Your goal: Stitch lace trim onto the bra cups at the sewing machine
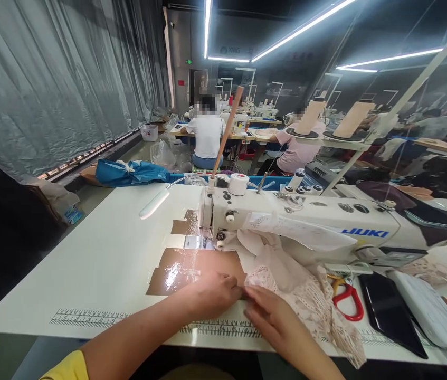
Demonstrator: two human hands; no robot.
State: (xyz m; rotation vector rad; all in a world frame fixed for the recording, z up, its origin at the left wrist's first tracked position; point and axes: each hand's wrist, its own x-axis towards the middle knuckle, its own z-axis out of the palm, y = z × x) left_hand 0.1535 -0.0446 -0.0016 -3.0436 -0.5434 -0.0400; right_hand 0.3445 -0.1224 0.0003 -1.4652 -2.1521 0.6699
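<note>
**Left hand [217,293] and right hand [276,316] close together, just near of the sewing machine [310,214]**

In the head view, the person's left hand reaches in from the near left, past a yellow sleeve [68,368], over the near right part of a shiny brown plate [203,264]. Its fingers are curled inward toward the thumb; whether they pinch anything is hidden. The right hand comes from the near right, its fingers loosely bent and pointing left, the tips just beside the left hand. Whether it grips anything there cannot be told.

The pale pink lace cloth [300,287] lies in folds right of the plate, its left edge by the fingertips of the right hand. It runs from under the machine arm to the near edge of the white counter [100,248], where one corner hangs over. A printed ruler scale [223,328] lies along that edge, below the hands.

Right of the cloth are red-handled scissors [350,303], a dark phone [389,311] and a white case [433,311].

Among the containers, a blue bag [130,173], tied with a pale knot, sits at the counter's far left; its contents are hidden. A blue trough [274,182] shows behind the machine. Farther left, a whitish bin [150,134] stands on the floor, its contents too small to make out.
</note>
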